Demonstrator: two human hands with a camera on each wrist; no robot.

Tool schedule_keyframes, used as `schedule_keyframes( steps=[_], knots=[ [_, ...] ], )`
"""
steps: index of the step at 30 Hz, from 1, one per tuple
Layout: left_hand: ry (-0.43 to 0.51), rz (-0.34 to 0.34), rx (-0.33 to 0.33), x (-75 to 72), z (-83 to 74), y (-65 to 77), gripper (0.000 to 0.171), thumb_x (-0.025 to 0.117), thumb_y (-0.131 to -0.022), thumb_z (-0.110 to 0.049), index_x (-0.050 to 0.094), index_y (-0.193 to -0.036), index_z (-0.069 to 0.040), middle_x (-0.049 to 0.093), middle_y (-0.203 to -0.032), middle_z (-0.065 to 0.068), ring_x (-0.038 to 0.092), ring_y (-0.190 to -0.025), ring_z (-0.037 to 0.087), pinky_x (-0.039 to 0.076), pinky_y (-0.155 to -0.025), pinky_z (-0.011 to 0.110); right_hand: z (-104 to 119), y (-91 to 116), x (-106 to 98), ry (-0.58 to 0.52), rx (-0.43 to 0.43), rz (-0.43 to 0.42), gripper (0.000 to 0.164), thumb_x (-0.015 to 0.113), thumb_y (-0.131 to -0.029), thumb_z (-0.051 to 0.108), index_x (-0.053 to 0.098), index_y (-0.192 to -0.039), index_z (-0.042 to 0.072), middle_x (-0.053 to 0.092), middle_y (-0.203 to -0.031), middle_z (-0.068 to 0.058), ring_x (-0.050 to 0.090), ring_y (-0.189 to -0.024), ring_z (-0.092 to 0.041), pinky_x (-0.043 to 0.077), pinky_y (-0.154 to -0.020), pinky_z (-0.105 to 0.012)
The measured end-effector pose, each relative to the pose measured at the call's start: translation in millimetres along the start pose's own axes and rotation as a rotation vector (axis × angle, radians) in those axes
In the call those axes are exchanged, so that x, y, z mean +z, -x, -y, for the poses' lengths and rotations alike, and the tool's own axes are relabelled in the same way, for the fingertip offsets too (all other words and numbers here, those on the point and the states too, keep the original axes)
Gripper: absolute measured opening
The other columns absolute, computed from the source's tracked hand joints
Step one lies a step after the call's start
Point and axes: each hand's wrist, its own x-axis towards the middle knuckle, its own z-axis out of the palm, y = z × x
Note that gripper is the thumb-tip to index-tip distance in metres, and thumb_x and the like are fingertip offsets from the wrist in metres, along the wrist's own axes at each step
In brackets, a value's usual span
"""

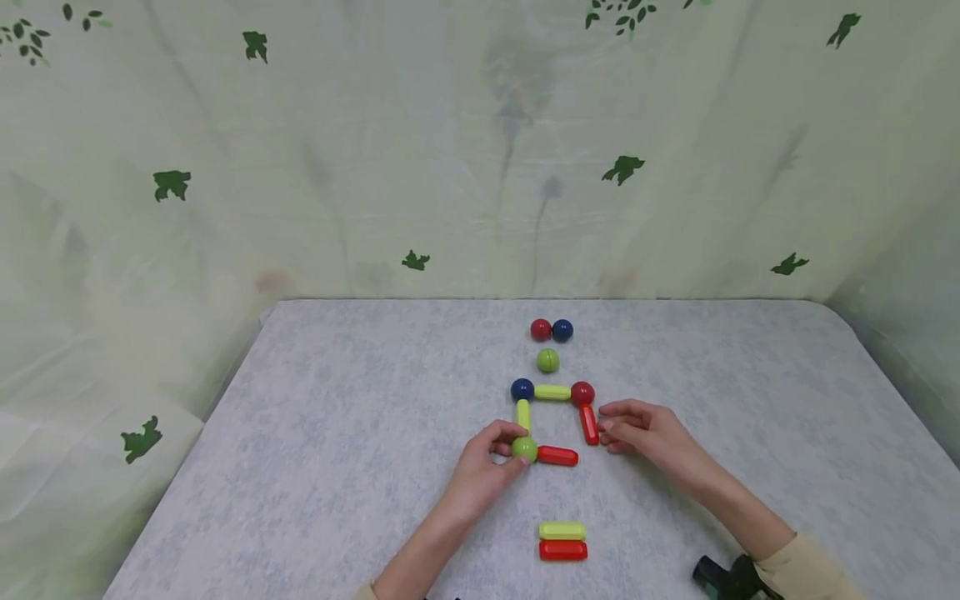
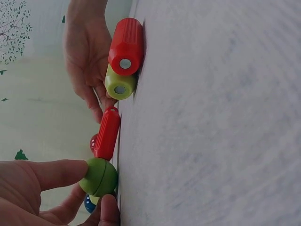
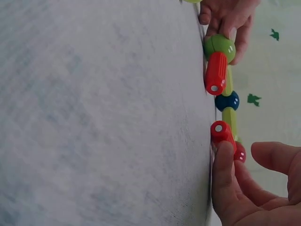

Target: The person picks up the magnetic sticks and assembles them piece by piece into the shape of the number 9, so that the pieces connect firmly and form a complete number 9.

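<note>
A table with a mottled pale grey top, straight along the far edge and rounded at the far right corner. Behind it and down both sides, a pale green curtain, creased at the lower left. Across it in the head view, seven ragged dark green patches, the lowest at left, near the table's side edge. Along the top, leaf sprigs at far left and right of middle. Near the middle, two faint grey flower prints on thin stems. Just above the far edge, two dull pink blotches. Upper left in the left wrist view, a branching tree print.
</note>
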Motion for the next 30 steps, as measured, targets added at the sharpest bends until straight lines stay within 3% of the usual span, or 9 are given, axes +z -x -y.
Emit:
schedule_keyframes(
  steps=[6, 12, 18, 23, 30],
  knots=[
    [0.002, 0.005, -0.002, 0.0, -0.4, 0.0, 0.028, 0.069, -0.086, -0.002, 0.065, -0.113, -0.011, 0.057, -0.100, 0.006, 0.049, -0.094, 0.023, 0.044, -0.069, 0.027, 3.5, -10.5, -11.0, 0.062, -0.094, -0.003, 0.039, 0.062, -0.098, 0.020, 0.056, -0.130, -0.001, 0.064, -0.114, -0.014, 0.066, -0.095, -0.025, 0.054, -0.082, -0.032],
    [0.003, 0.003, -0.006, 0.3, -0.7, 0.8, 0.029, 0.069, -0.086, -0.002, 0.064, -0.113, -0.011, 0.056, -0.100, 0.006, 0.049, -0.093, 0.022, 0.043, -0.068, 0.026, 13.5, -33.4, -23.9, 0.160, -0.250, 0.031, 0.039, 0.061, -0.098, 0.014, 0.053, -0.133, -0.002, 0.062, -0.120, -0.018, 0.065, -0.100, -0.030, 0.054, -0.084, -0.036],
    [-0.002, 0.000, -0.012, 0.6, -1.1, 0.8, 0.028, 0.069, -0.087, -0.002, 0.064, -0.113, -0.011, 0.056, -0.100, 0.006, 0.049, -0.093, 0.023, 0.043, -0.069, 0.027, 23.1, -62.4, -27.4, 0.342, -0.369, 0.024, 0.035, 0.063, -0.095, 0.008, 0.058, -0.130, 0.002, 0.064, -0.120, -0.014, 0.061, -0.105, -0.027, 0.052, -0.088, -0.042],
    [0.002, 0.000, -0.008, 0.2, -0.9, 0.4, 0.028, 0.069, -0.087, -0.002, 0.065, -0.113, -0.011, 0.056, -0.100, 0.006, 0.049, -0.094, 0.022, 0.043, -0.069, 0.027, 30.0, -81.4, -20.2, 0.433, -0.398, 0.054, 0.035, 0.066, -0.094, 0.012, 0.061, -0.129, 0.007, 0.062, -0.125, -0.010, 0.059, -0.109, -0.026, 0.048, -0.093, -0.048],
    [0.006, 0.004, -0.005, 0.4, -0.9, 1.4, 0.028, 0.069, -0.087, -0.003, 0.064, -0.113, -0.011, 0.056, -0.100, 0.006, 0.049, -0.094, 0.022, 0.043, -0.070, 0.028, 34.2, -101.3, -10.5, 0.463, -0.406, 0.141, 0.037, 0.068, -0.093, 0.016, 0.061, -0.129, 0.013, 0.061, -0.129, -0.007, 0.059, -0.111, -0.025, 0.050, -0.092, -0.044]
  ],
)
